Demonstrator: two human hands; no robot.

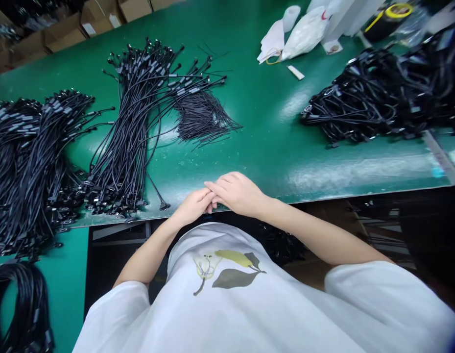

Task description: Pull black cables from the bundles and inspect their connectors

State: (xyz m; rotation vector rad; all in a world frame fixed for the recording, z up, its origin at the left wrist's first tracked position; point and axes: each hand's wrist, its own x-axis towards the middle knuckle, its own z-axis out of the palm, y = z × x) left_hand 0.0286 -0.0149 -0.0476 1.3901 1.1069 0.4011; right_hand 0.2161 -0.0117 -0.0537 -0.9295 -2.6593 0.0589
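Observation:
At the front edge of the green table, my left hand [193, 208] and my right hand [239, 193] rest against each other. The right hand's fingers lie over the fingers of the left, which are partly hidden beneath them. Both are closed together, and no object shows in either. Nearest to my left hand is a single cable end [163, 204], lying apart from a spread bundle of short black cables [133, 117] with metal-tipped connectors. Beyond the hands lies a pile of thin black cable ties [200, 117].
More black cables [32, 162] are heaped at the left, with a coiled bundle [29, 304] below. Another dark cable heap [381, 98] covers the right side. White bags [306, 34], a small white piece [295, 72] and a black-and-yellow roll [389, 20] lie behind. Cardboard boxes [65, 32] line the far left.

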